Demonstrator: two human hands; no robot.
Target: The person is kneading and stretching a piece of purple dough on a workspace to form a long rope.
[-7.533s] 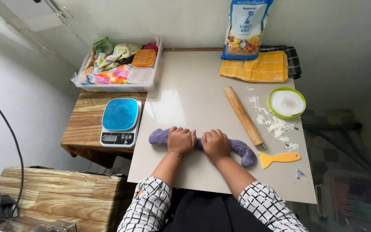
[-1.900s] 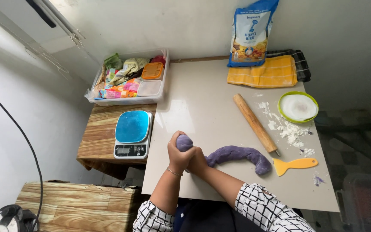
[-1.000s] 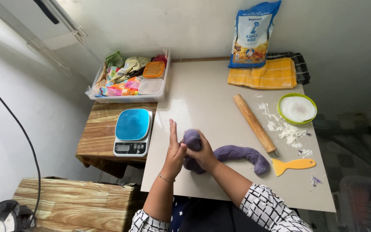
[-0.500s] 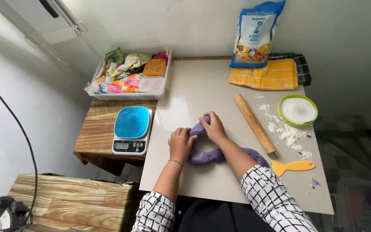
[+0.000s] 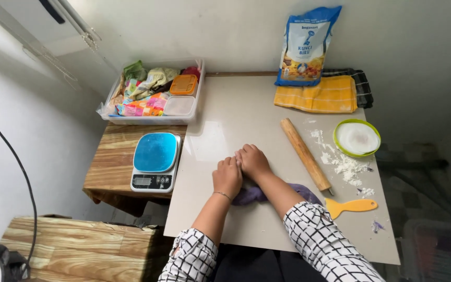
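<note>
Dough [image 5: 254, 195], a purple roll, lies crosswise under both flattened palms, left hand [image 5: 227, 176] and right hand [image 5: 253, 162] pressing its left end, neither gripping, while the rest trails right beneath the right forearm.

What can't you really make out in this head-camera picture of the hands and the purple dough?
- Soft purple dough: mostly covered by both hands and the right forearm, so its full shape is hidden.
- Left hand and right hand: palms face down, so the grip underneath cannot be told.
- Clear plastic storage tray: its jumbled packets are too small to identify.
- Small grey digital scale with blue top: display too small to see.
</note>
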